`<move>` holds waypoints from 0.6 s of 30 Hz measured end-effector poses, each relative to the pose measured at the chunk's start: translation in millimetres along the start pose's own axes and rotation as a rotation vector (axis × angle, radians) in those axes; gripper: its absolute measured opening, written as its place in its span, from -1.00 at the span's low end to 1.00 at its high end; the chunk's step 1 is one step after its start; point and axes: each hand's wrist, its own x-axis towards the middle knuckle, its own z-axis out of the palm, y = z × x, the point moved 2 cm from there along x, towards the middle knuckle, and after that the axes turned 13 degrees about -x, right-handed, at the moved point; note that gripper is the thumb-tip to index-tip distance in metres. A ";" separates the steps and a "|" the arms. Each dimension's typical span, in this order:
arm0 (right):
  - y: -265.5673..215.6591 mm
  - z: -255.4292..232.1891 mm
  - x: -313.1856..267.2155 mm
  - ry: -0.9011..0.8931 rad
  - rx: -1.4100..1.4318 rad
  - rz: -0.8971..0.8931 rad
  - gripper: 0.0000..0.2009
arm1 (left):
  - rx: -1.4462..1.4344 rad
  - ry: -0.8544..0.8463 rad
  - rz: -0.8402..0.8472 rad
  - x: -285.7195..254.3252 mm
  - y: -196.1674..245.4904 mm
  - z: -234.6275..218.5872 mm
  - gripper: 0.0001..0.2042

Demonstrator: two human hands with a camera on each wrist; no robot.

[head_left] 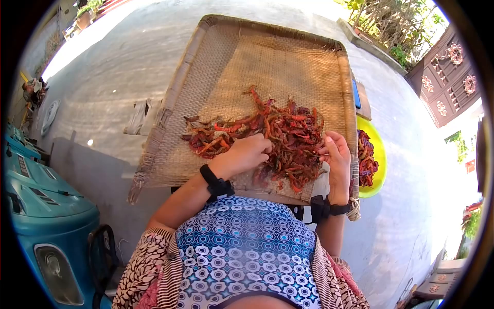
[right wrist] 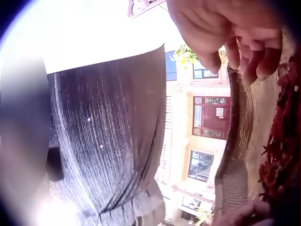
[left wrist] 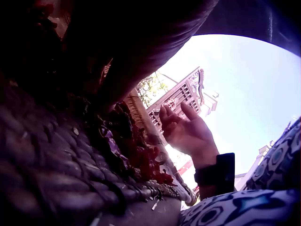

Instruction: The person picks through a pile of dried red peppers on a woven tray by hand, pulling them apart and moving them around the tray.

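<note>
A heap of dried red chili peppers (head_left: 296, 136) lies across the near half of a woven bamboo tray (head_left: 206, 77). Into its near side reaches my left hand (head_left: 246, 156), palm down with bent fingers; its fingertips are hidden among the chilies, so I cannot tell whether it holds one. My right hand (head_left: 337, 154) is raised at the heap's right edge, beside the tray's rim. In the right wrist view the right hand's fingers (right wrist: 254, 66) hang loosely bent with nothing seen between them. The left wrist view is mostly dark but shows the right hand (left wrist: 190, 136) across the chilies (left wrist: 141, 155).
Right of the tray stands a yellow-green basin (head_left: 380, 149) holding more chilies. A blue flat object (head_left: 356, 94) lies by the tray's right rim. On the left is a teal vehicle (head_left: 51, 206) with a dark chair (head_left: 103, 257) beside it. Concrete floor (head_left: 113, 77) surrounds the tray.
</note>
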 end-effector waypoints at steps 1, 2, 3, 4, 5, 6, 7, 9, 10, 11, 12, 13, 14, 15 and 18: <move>2.2 7.7 3.9 -0.068 -0.262 -0.006 -0.68 | -0.038 0.027 -0.009 -1.6 3.8 -2.0 -0.83; 5.0 13.3 8.8 -0.022 -0.402 -0.126 -0.71 | -0.059 0.077 0.033 -1.5 3.3 -2.5 -0.83; 5.5 20.1 13.6 0.025 -0.541 -0.246 -0.73 | -0.080 0.127 0.075 -1.2 3.3 -3.4 -0.83; 4.1 25.7 17.2 0.072 -0.680 -0.368 -0.75 | -0.102 0.179 0.118 -1.1 4.2 -5.2 -0.83; 2.7 29.3 20.4 0.114 -0.789 -0.388 -0.76 | -0.286 0.154 0.030 -0.9 3.2 -6.0 -0.83; -3.0 33.8 21.6 0.157 -0.899 -0.407 -0.77 | -0.470 0.128 -0.060 -2.0 8.3 -9.4 -0.83; -6.6 36.9 21.9 0.199 -1.010 -0.426 -0.78 | -0.655 0.101 -0.150 -2.8 10.4 -10.4 -0.82; -5.5 41.5 24.0 0.094 -1.083 -0.365 -0.82 | -0.781 0.108 -0.114 -0.9 5.6 -8.6 -0.82; -5.6 44.1 24.7 0.038 -1.119 -0.335 -0.84 | -0.845 0.113 -0.096 -0.5 3.8 -8.1 -0.82; -8.1 45.8 23.3 0.022 -1.111 -0.330 -0.85 | -0.850 0.118 -0.112 -0.6 2.2 -8.3 -0.83; -12.9 47.4 19.3 0.005 -1.103 -0.325 -0.85 | -0.855 0.123 -0.128 -1.2 3.1 -9.7 -0.83; -14.7 48.7 16.3 -0.011 -1.094 -0.320 -0.86 | -0.859 0.128 -0.144 -2.0 3.2 -10.5 -0.83; -13.6 48.8 14.3 0.015 -1.057 -0.337 -0.86 | -0.877 0.135 -0.128 -2.9 3.1 -10.5 -0.83; -11.8 48.0 12.0 0.041 -1.020 -0.353 -0.86 | -0.895 0.141 -0.113 -4.0 3.1 -10.1 -0.83; -10.1 50.3 0.9 -0.014 -0.614 -0.210 -0.85 | -0.888 0.150 -0.102 -4.8 3.8 -10.6 -0.82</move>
